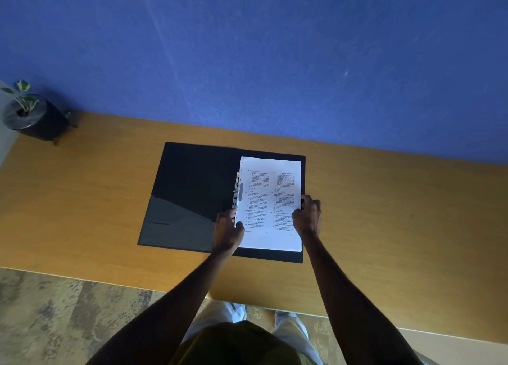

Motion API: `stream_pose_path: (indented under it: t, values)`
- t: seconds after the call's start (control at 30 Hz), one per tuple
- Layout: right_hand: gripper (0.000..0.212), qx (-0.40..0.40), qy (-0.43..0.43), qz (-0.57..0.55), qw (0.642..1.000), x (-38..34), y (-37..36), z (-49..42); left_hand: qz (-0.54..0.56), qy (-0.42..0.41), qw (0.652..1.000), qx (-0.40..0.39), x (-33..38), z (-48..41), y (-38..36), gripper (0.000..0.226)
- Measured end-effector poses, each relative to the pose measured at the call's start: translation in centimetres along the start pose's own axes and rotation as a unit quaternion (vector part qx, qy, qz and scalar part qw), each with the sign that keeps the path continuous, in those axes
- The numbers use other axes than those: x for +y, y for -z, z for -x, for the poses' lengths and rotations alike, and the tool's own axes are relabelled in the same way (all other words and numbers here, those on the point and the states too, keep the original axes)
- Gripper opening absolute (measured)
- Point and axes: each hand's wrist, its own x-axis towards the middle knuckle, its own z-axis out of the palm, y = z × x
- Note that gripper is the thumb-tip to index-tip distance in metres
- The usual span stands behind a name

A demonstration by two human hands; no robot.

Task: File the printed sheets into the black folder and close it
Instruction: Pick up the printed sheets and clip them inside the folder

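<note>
Head view. A black folder (192, 197) lies open and flat near the middle of the wooden surface (398, 213), its far edge close to the surface's far edge along the blue wall (275, 48). The printed sheets (270, 202), a white stack with two columns of small text facing up, rest on the folder's right-hand half, their left edge beside the metal clip (236, 190) at the spine. The left hand (228, 228) is closed on the lower left edge of the stack, thumb on top of the paper. The right hand (308, 213) is closed on the stack's right edge, fingers curled over the margin. The folder's left half is bare and glossy. A potted plant (30, 114) stands at the far left corner of the surface, well apart from the folder.
</note>
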Motion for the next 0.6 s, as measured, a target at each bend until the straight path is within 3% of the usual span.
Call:
stream_pose_path:
  t: [0.6]
  values:
    - [0.064, -0.016, -0.004, -0.016, 1.0, -0.16, 0.12, -0.73, 0.01, 0.002, 1.0, -0.018, -0.09, -0.32, 0.02, 0.058]
